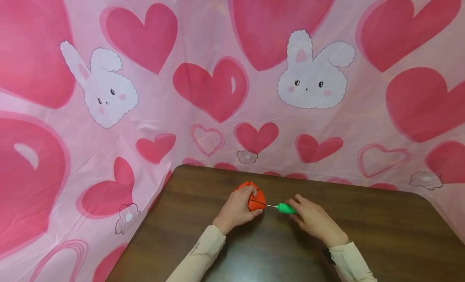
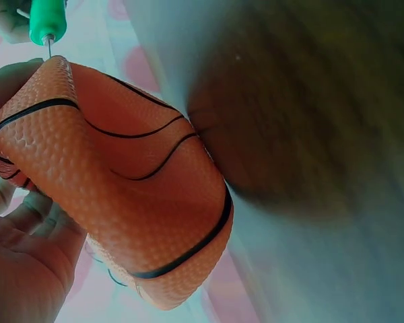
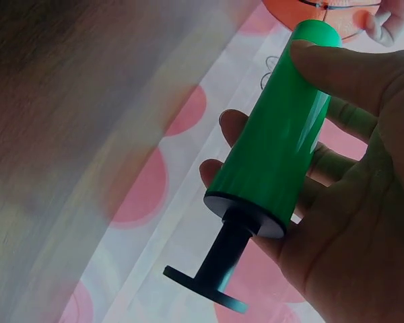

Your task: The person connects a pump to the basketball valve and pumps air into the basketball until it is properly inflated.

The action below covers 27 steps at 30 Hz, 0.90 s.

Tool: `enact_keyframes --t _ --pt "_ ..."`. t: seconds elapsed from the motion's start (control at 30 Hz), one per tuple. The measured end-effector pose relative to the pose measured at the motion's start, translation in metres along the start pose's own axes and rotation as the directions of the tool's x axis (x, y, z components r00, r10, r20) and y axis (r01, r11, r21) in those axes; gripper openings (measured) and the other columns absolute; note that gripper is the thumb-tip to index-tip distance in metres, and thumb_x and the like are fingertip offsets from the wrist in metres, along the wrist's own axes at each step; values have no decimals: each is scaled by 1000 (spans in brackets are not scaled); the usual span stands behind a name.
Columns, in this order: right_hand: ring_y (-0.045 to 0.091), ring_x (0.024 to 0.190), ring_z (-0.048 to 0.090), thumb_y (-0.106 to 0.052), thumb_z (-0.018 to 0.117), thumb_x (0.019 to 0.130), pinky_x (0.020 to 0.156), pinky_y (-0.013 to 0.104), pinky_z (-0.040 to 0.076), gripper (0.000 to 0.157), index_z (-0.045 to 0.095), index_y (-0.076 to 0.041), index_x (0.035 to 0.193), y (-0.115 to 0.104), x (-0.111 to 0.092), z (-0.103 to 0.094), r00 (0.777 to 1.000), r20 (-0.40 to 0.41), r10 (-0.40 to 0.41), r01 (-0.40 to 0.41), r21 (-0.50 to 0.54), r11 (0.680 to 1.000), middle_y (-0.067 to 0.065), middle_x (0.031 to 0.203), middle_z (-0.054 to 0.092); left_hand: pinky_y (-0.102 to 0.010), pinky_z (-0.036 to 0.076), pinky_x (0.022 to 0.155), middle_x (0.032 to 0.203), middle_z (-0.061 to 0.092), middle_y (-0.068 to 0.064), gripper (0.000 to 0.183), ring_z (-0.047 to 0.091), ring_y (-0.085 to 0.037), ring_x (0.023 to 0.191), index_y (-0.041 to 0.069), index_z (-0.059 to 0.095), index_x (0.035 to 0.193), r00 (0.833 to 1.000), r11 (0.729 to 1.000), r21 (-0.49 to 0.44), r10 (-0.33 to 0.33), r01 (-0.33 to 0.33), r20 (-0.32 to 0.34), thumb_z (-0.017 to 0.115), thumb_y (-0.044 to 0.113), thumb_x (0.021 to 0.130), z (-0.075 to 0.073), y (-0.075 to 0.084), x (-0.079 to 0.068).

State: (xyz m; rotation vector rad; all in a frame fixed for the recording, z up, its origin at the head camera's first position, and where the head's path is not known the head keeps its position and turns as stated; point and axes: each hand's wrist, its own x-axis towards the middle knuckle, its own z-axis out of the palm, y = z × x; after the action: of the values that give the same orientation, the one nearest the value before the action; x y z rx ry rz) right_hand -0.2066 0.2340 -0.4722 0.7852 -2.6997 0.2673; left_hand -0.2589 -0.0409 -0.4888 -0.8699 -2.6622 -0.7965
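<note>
A limp orange toy basketball with black lines is held in my left hand, fingers over its top and thumb at its near side. In the left wrist view the ball is caved in with a deep fold. My right hand grips a green hand pump, its fingers wrapped round the barrel. The pump's thin metal needle points left and meets the ball's right side. In the right wrist view the black T-shaped handle sticks out a short way from the barrel.
Both hands are over a dark brown wooden table with rounded corners. Behind it and to its left hangs a pink sheet printed with hearts and rabbit faces.
</note>
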Motion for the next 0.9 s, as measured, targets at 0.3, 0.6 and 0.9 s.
enact_keyframes --t 0.3,0.6,0.9 --pt "5 76 51 -17 91 79 68 30 56 44 67 -20 115 -1 -3 1 1000 9 1 -1 -19 1000 -9 90 50 -29 58 86 104 66 7 44 63 -10 93 24 54 108 1000 1000 -3 26 -26 -1 87 36 82 1 4 0" --pt "2 67 48 -31 88 83 59 25 46 34 65 -21 106 1 0 -1 995 81 58 -63 61 996 -14 80 55 -25 58 83 104 66 7 43 62 -10 91 25 53 108 1000 1000 -30 4 -5 -12 86 35 83 1 1 0" --pt "8 72 56 -16 87 75 63 32 53 45 70 -16 117 1 -1 -7 998 58 27 -28 16 999 -3 97 66 -22 58 78 103 66 6 34 63 -11 89 24 53 108 999 997 -69 15 -18 -39 80 29 88 3 -1 0"
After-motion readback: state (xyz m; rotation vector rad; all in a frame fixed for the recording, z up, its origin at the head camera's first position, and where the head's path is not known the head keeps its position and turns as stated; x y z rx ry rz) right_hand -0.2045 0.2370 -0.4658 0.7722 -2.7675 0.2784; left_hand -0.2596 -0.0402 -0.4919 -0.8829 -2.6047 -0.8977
